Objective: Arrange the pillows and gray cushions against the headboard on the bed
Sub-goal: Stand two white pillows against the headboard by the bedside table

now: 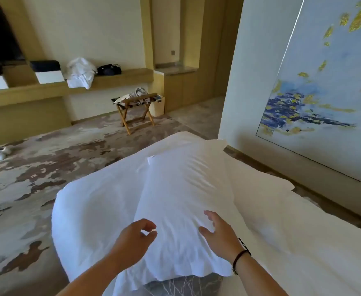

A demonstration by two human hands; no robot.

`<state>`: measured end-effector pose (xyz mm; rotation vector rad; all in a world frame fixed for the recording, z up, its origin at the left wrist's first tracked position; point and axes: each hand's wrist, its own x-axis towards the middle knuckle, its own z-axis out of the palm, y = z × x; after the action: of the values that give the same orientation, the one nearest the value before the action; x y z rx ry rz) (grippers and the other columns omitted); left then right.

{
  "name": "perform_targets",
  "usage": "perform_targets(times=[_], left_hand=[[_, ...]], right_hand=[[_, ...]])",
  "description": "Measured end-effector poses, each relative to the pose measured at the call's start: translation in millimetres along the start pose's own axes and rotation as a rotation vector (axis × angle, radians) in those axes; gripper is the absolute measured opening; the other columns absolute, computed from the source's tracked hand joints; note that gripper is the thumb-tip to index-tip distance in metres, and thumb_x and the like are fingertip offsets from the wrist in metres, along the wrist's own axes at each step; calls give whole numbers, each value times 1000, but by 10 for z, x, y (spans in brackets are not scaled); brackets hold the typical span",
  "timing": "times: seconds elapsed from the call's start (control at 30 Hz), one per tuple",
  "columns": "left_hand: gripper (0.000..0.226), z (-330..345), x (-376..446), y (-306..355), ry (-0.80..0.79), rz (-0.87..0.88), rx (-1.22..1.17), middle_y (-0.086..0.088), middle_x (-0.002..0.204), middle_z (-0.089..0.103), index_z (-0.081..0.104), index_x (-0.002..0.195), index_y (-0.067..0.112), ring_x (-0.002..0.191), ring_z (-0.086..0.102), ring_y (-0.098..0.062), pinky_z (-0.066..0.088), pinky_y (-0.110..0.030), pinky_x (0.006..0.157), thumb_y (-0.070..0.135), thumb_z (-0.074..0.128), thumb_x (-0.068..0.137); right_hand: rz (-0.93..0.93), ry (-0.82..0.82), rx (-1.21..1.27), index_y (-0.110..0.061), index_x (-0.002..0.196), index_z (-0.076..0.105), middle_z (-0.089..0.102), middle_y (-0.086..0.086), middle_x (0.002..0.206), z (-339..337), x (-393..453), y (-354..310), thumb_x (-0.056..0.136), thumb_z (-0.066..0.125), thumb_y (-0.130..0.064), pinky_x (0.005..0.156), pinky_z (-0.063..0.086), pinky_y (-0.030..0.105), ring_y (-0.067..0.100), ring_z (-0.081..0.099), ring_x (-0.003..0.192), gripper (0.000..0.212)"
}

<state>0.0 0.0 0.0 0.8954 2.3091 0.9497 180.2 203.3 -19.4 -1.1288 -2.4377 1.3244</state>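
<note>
Pillows (175, 199) lie in a white heap on the near end of the bed (303, 242), one long pillow on top and another spreading out to its left. Both hands hover just above the top pillow's near end. The left hand (132, 242) has its fingers loosely curled, thumb and forefinger nearly meeting, and holds nothing. The right hand (220, 233) is spread, fingers relaxed, also holding nothing; a dark band (240, 256) circles its wrist. Under the pillows' near edge a gray patterned cushion (181, 285) shows, partly covered. Whether the hands touch the fabric cannot be told.

Beyond the bed lies a mottled brown and cream carpet (47, 167). A wooden luggage rack (135, 107) stands near the far wall with cloth on it. Above it a long shelf (122, 76) bears a white bundle (80, 72) and a black bag (109, 69). A large blue and gold painting (324, 92) hangs on the wall at right.
</note>
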Motion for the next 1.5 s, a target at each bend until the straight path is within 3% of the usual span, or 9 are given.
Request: perform_targets(times=[0.2, 0.33, 0.43, 0.67, 0.83, 1.0, 1.2, 1.37, 1.5], left_hand=[[34, 313, 1527, -167, 20, 254, 405, 15, 133, 54, 53, 125, 37, 119, 52, -10, 43, -29, 96, 49, 49, 93], [58, 788, 2475, -245, -57, 457, 540, 8, 159, 27, 36, 142, 43, 146, 23, -20, 19, -44, 119, 69, 29, 91], [62, 1201, 2754, -481, -63, 534, 572, 6, 164, 12, 20, 151, 45, 150, 13, -23, 9, -55, 119, 69, 21, 94], [65, 1557, 2697, -1053, -76, 584, 527, 1, 165, 8, 19, 155, 34, 151, 8, -27, 8, -60, 118, 61, 20, 95], [66, 1463, 2671, -1121, -142, 560, 538, -2, 165, 10, 24, 154, 29, 151, 8, -28, 8, -61, 117, 59, 15, 96], [72, 1254, 2505, -1214, -227, 505, 555, -5, 164, 13, 23, 155, 26, 151, 7, -27, 11, -62, 115, 65, 16, 94], [104, 992, 2186, -1156, -314, 442, 587, 4, 158, -33, -30, 147, 32, 145, -31, -18, -7, -56, 118, 92, 9, 72], [114, 678, 1612, -857, -311, 435, 441, 13, 154, -38, -28, 147, 42, 145, -30, -16, 5, -53, 120, 97, 25, 61], [123, 530, 1132, -203, -253, 651, 521, -3, 165, -10, -2, 155, 37, 151, -7, -24, 13, -60, 116, 100, 36, 57]], right_hand=[[288, 109, -112, -24, 144, 39, 47, 2, 144, 33, 1059, 217, 91, 61, -37, 98, 40, 27, 17, 48, 127, 59], [445, 280, -49, -26, 137, 45, 49, -1, 139, 4, 1698, 414, 84, 62, -47, 88, 37, 25, 14, 50, 119, 60], [589, 391, 40, -35, 136, 42, 47, -8, 137, 26, 1978, 609, 71, 56, -73, 83, 35, 27, 10, 49, 105, 77], [850, 411, 161, -26, 150, 22, 45, -7, 144, 114, 2264, 786, 40, 60, -94, 99, 43, 37, 20, 50, 125, 135], [910, 366, 116, -20, 115, 65, 67, -9, 107, 270, 2214, 744, 26, 63, -96, 85, 53, 35, 17, 65, 91, 117], [768, 380, 128, -21, 96, 72, 69, 3, 102, 458, 2075, 623, 55, 72, -73, 85, 55, 41, 23, 66, 92, 67], [534, 614, 88, -19, 75, 63, 67, -4, 71, 566, 1757, 187, 76, 67, -41, 72, 54, 38, 24, 63, 74, 23], [264, 730, 35, -21, 57, 28, 30, -10, 52, 257, 1233, -236, 83, 68, -33, 57, 34, 32, 17, 31, 54, 50], [24, 776, -9, -29, 58, 19, 23, -5, 51, -184, 539, -571, 80, 71, -34, 47, 20, 29, 12, 17, 53, 56]])
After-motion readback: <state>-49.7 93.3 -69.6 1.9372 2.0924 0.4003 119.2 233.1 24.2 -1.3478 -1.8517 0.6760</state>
